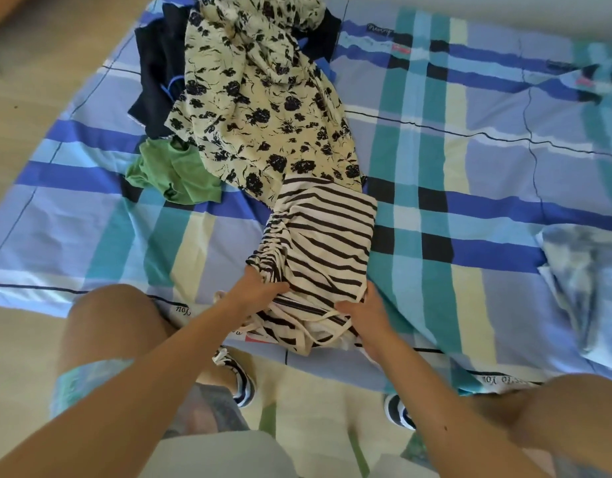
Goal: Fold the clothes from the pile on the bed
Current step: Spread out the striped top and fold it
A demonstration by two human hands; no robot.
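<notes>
**Both hands on the striped top, fold not yet begun**

Nearest my view, 2 bare forearms run out to the near edge of the bed, and each ends in a hand closed on the striped garment. The left hand has its fingers curled round the ruched, gathered side. The right hand grips the bunched lower edge, where loose ties trail. I cannot quite make out whether the right thumb sits over or under the cloth, as the frame is soft there.

The garment lies crumpled on the plaid sheet. Its far end touches the floral dress, which tops the pile above a green piece and some dark clothes. A pale tie-dye item sits well apart at the right, possibly already folded.

I judge this to be the very start of 1 fold: the garment is at the pile's near edge but not spread. Next I'd want it pulled clear of the dress and smoothed flat on open sheet, with the ties tucked in, before making any crease.
</notes>
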